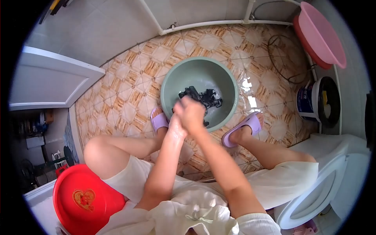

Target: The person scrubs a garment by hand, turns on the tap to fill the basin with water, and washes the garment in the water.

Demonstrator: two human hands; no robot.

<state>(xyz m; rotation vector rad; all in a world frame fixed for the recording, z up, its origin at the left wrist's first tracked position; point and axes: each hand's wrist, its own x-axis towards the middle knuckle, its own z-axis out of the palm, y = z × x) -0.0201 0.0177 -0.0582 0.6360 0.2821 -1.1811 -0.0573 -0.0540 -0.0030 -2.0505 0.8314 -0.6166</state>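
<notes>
A green basin stands on the tiled floor between my feet, with wet dark cloth lying in it. Over the basin's near left part, my left hand and my right hand are pressed together. The right one lies across the left and hides most of its fingers. The right fingers are bent and blurred. Whitish suds or water coat the left wrist. Part of the dark cloth shows just behind and below the hands; whether either hand grips any of it cannot be made out.
A red basin is at the lower left, below an open white door. Pink basins hang at the upper right above a dark bucket. A toilet stands at right. A hose lies near the wall.
</notes>
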